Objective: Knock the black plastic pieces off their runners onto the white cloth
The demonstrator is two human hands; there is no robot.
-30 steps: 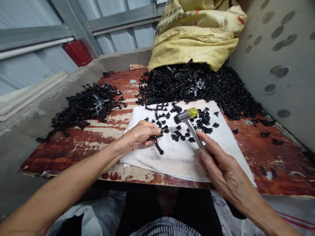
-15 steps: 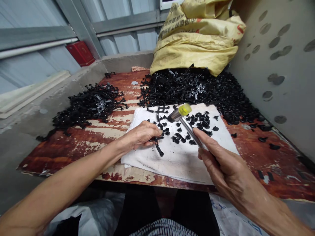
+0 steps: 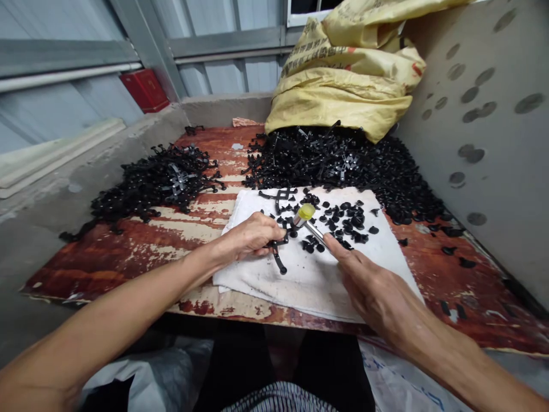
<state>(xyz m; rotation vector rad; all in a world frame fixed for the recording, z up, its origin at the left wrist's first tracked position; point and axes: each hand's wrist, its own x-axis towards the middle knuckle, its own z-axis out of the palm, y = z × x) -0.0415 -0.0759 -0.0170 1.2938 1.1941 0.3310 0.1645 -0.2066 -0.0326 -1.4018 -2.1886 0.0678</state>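
My left hand (image 3: 251, 236) is closed on a black plastic sprue frame (image 3: 278, 252), pressing it flat against the white cloth (image 3: 309, 280). My right hand (image 3: 369, 289) grips the metal handle of a small hammer (image 3: 312, 226). Its yellow-capped head (image 3: 306, 211) is down at the frame, just right of my left fingertips. Several small black loose pieces (image 3: 347, 220) lie scattered on the cloth beyond the hammer.
The cloth lies on a worn red board (image 3: 128, 252). A heap of black frames (image 3: 158, 180) sits at the left. A larger black heap (image 3: 343, 160) spills from a yellow sack (image 3: 347, 86) at the back. A grey spotted wall (image 3: 493, 131) closes the right side.
The hammer has swung down and to the left, from raised above the loose pieces to the frame under my left hand. My left hand has stayed in place.
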